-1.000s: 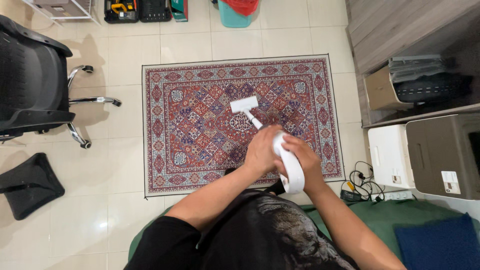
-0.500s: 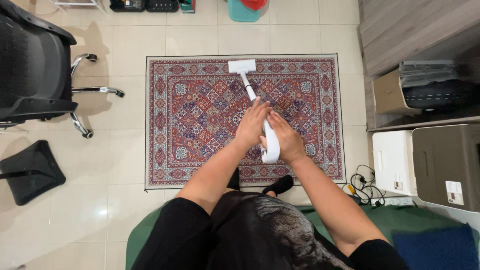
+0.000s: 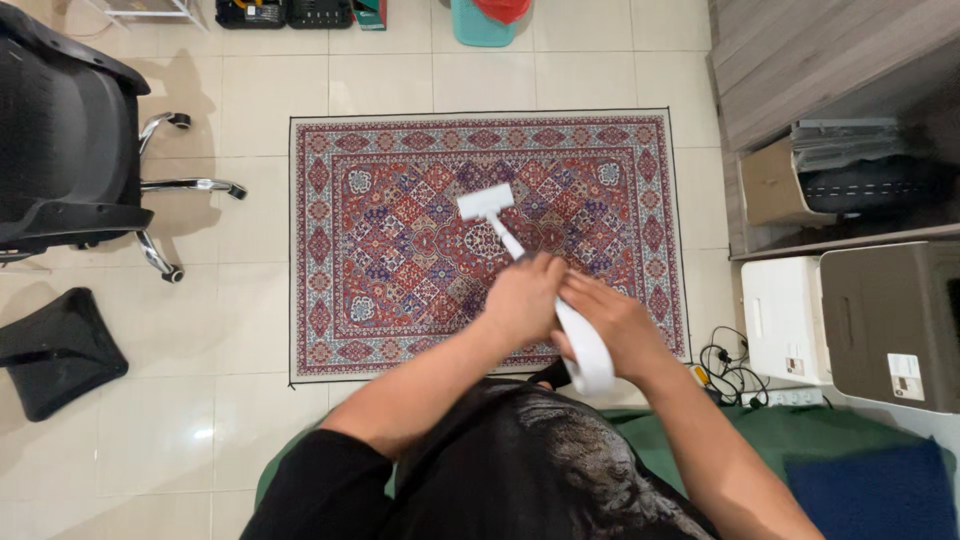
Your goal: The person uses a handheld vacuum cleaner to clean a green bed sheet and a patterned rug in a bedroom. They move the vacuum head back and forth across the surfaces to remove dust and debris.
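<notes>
A black chair (image 3: pixel 60 130) stands far left of the fingers. The left hand (image 3: pixel 522 295) and right hand (image 3: pixel 615 325) are both wrapped tight around the white vacuum (image 3: pixel 560 310). Its head (image 3: pixel 486 202) sits on the red rug (image 3: pixel 400 250), ahead of the fingers. A white printer (image 3: pixel 790 315) is off right.

White vacuum (image 3: pixel 560 300), red patterned rug (image 3: pixel 400 240) (blue medallions), black chair (image 3: pixel 60 140), cream tiles (image 3: pixel 250 90)
</notes>
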